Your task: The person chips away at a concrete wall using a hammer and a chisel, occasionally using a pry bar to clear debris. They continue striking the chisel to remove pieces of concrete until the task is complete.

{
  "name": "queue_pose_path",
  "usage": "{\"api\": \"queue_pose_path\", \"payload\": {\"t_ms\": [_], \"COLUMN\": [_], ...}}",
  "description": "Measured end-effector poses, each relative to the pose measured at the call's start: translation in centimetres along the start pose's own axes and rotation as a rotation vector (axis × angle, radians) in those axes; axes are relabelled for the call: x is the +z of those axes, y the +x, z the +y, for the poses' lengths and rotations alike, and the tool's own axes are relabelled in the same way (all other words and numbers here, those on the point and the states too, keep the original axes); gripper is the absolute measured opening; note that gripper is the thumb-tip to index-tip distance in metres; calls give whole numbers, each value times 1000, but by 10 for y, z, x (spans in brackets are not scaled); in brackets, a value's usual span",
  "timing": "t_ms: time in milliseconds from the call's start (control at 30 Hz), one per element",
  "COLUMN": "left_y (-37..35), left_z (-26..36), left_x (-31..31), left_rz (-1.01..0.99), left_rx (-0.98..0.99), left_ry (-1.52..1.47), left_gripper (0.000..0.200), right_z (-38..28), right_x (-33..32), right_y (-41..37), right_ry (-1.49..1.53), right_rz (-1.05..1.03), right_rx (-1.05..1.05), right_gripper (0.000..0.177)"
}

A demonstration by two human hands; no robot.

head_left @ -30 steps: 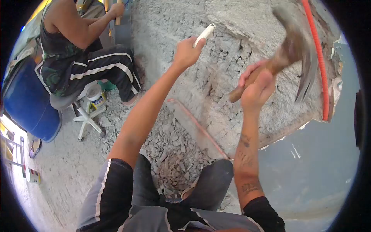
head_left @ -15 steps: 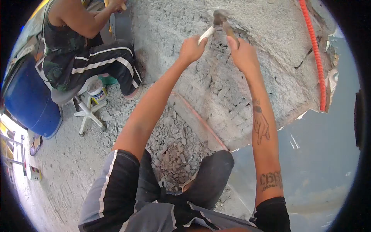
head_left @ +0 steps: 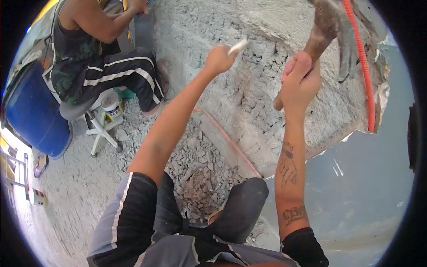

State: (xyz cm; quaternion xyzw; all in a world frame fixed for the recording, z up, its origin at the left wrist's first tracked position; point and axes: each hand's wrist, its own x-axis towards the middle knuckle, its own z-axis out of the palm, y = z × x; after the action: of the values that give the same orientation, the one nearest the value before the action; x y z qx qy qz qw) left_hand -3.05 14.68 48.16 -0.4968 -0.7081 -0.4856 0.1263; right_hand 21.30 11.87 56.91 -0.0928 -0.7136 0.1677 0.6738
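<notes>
My left hand (head_left: 219,60) is closed around a white-looking chisel (head_left: 239,46), blurred at its far end, which points at the rough wall (head_left: 191,40). Crumbled, broken-up patches of grey plaster lie just right of and below the chisel. My right hand (head_left: 303,82) grips the wooden handle of a hammer (head_left: 316,42). The hammer is raised up and to the right, away from the chisel, and its head is smeared by motion near the top edge. Behind the hammer head runs an orange corrugated conduit (head_left: 361,66).
Rubble (head_left: 200,178) covers the floor between my knees and along the wall, beside a reddish pipe (head_left: 231,144). On the left a person (head_left: 93,31) sits on a wheeled stool (head_left: 102,131), near a small bucket (head_left: 111,106) and a blue barrel (head_left: 38,115).
My right hand has swung the hammer from beside the chisel up and to the right, nearer the camera. My left hand has barely moved. The other person's hands have shifted slightly.
</notes>
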Motion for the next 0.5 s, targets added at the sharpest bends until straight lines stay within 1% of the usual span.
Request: {"api": "queue_pose_path", "payload": {"t_ms": [33,100,133,200,233,300,333,400,433,500], "left_y": [-4,-20,-24,-29,-29,-31,-31,-31,-31,-28], "left_z": [1,4,8,15,16,17,15,10,9,10], "left_x": [-1,0,-1,-2,0,6,8,11,11,11], "left_rz": [0,52,53,91,92,86,84,93,83,86], "left_rx": [2,-18,-12,37,35,86,82,93,94,73], "left_ry": [2,-34,-32,66,65,96,99,52,54,120], "left_gripper": [49,46,46,41,41,36,36,34,34,34], "right_z": [4,10,11,15,21,42,57,91,102,124], "right_x": [0,-1,-1,1,6,16,23,40,44,51], "right_y": [-8,-25,-32,-45,-51,-70,-79,-93,-97,-102], "right_ry": [1,117,119,347,347,469,471,148,147,-353], "right_rz": [2,-22,-18,46,44,161,159,95,100,-267], "right_rx": [0,148,145,266,266,286,292,349,358,273], "right_gripper": [44,43,43,41,41,43,43,50,50,55]}}
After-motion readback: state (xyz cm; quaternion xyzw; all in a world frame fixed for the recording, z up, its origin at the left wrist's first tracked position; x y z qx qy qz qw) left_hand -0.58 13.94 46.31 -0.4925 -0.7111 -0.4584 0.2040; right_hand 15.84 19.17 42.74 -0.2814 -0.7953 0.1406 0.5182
